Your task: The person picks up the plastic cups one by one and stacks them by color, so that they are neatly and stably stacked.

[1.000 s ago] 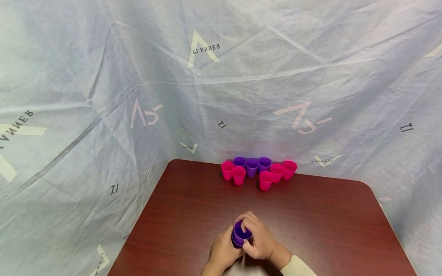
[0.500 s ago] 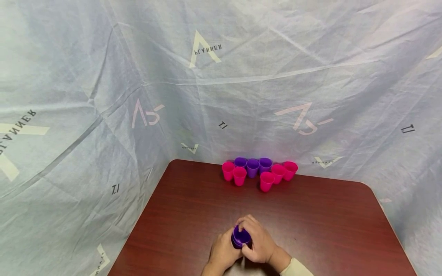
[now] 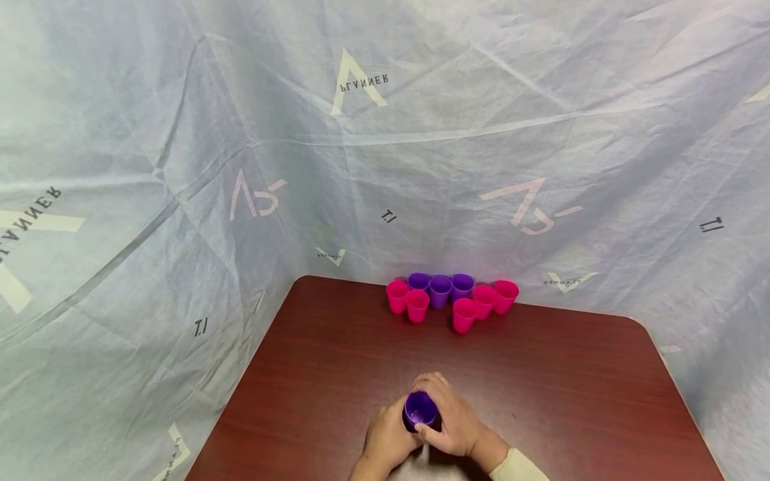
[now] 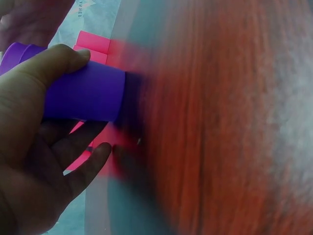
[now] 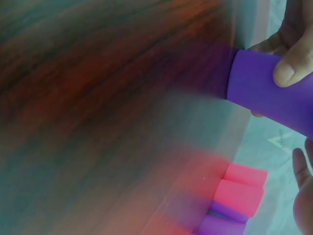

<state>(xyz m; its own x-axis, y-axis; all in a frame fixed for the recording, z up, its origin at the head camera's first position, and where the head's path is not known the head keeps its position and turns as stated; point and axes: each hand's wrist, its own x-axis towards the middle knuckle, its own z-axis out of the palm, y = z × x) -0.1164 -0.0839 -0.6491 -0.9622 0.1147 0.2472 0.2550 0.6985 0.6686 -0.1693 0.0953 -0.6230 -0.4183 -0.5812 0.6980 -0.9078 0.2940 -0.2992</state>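
Two nested purple cups, the upper purple cup (image 3: 420,407) facing me with its mouth, are between my hands over the near part of the table. My left hand (image 3: 388,434) grips the cups from the left, its thumb laid along the smooth purple side (image 4: 93,93) in the left wrist view. From the right, my right hand (image 3: 454,417) curls round the rim, thumb on the near side and fingers on the far side. Only a little of the right hand (image 5: 305,196) shows in the right wrist view. The cups' base stands off the tabletop.
Along the back edge of the dark red wooden table (image 3: 337,347) stand several upright cups, three purple cups (image 3: 440,292) in the middle and pink cups (image 3: 464,315) to both sides. A grey printed cloth (image 3: 385,167) hangs behind and on the left.
My right fingers have come out of the upper purple cup's mouth and now lie round its outer rim. That cup sits deeper in the lower one. The back cups have stayed put.
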